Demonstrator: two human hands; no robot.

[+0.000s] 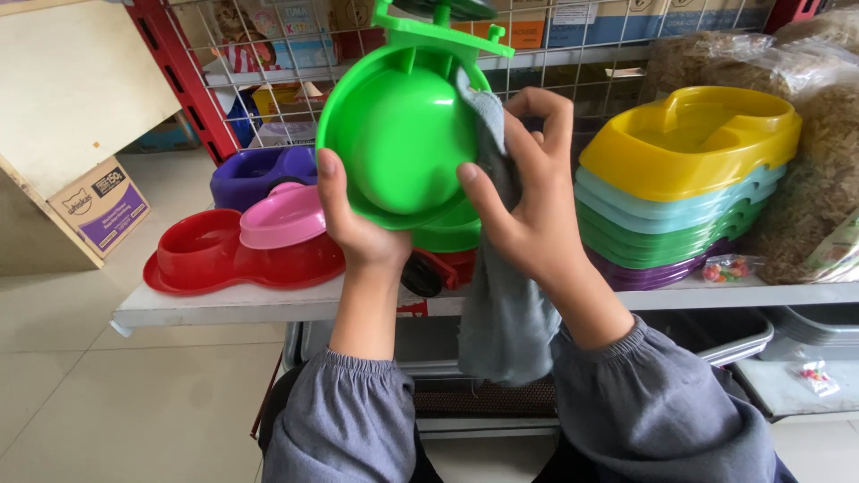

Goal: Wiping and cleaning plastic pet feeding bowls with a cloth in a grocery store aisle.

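Behind the green bowl (403,134), the left hand (353,224) hides its fingers, the grey cloth (506,313) covers the bowl's right rim, and a dark green item above it is cut off by the top edge.

A pet-supply shop. Stacked plastic feeding bowls (684,192) crowd a white shelf (224,302). Bagged bedding (819,143) and boxed goods (98,207) sit by wire racking (268,54)
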